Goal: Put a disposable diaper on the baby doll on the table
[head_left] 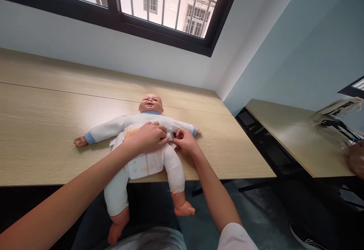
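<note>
A baby doll (150,103) in a white top with blue cuffs lies face up on the wooden table (42,128), its legs hanging over the front edge. Around its hips is a white patterned diaper (145,165). My left hand (152,137) rests across the diaper's upper front, its fingers closed at the doll's waist on the right side of the view. Close beside it, my right hand (183,140) pinches the edge of the diaper's side tab (171,138). The fingertips of both hands nearly meet there.
Behind the table are a white wall and a barred window (167,3). A second wooden table (284,128) stands at the right, with a bag and cables on it. Another person's hand (356,157) shows at the right edge.
</note>
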Motion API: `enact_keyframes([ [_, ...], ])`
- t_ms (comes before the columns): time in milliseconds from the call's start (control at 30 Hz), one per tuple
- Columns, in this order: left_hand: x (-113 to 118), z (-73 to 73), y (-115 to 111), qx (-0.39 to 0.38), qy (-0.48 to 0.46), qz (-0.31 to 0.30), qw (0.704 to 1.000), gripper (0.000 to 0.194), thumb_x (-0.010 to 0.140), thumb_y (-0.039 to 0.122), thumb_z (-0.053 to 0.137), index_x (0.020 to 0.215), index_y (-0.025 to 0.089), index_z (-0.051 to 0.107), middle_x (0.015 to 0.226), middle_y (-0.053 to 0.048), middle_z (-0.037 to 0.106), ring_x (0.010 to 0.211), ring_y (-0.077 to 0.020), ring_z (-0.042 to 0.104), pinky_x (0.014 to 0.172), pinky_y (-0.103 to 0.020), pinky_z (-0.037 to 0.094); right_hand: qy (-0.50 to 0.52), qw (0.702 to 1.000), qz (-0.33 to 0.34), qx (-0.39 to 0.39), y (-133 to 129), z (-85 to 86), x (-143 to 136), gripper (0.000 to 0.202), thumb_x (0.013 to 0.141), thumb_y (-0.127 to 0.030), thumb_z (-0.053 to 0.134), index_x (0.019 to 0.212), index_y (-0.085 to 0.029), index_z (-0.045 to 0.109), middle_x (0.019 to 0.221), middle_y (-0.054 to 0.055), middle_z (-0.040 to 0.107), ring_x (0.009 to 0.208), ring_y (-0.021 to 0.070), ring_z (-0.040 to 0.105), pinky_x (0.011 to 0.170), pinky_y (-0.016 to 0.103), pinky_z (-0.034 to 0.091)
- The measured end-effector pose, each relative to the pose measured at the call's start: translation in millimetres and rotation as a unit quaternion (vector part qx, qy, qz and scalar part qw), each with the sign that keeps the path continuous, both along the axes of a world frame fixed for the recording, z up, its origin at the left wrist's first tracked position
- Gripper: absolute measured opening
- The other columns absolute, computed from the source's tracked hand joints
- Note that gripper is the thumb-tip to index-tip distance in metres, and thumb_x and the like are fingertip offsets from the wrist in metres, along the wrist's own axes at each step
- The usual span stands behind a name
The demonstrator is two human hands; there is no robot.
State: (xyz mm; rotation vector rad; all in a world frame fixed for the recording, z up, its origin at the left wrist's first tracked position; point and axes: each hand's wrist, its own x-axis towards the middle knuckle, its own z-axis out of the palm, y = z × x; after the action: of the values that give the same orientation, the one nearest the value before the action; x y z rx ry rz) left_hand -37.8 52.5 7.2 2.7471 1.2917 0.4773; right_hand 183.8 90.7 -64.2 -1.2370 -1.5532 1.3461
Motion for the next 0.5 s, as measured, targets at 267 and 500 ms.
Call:
enact_keyframes([
  [267,-8.0,-7.5,-3.3,-0.006,-0.009,-0.029,1.0,0.041,0.107,0.034,0.044,0.088,0.026,0.079,0.128,0.0,0.075,0.107,-0.0247,0.063,0.096,-0.043,0.044,-0.089,0.995,-0.014,0.029,3.6,6.5,1.1,0.029,0.083,-0.041,0.068,0.067,-0.018,0.061,0.061,0.0,0.06,0.057,0.0125,0.052,0.053,0.024,0.039],
  [500,-6.5,-7.0,-6.0,0.005,-0.007,-0.034,0.999,0.041,0.108,0.033,0.044,0.088,0.026,0.079,0.13,0.001,0.075,0.109,-0.0249,0.062,0.096,-0.043,0.044,-0.12,0.992,-0.043,0.005,12.0,7.5,-16.6,0.028,0.08,-0.026,0.066,0.056,-0.019,0.055,0.05,0.0,0.056,0.049,0.0127,0.049,0.047,0.024,0.033],
])
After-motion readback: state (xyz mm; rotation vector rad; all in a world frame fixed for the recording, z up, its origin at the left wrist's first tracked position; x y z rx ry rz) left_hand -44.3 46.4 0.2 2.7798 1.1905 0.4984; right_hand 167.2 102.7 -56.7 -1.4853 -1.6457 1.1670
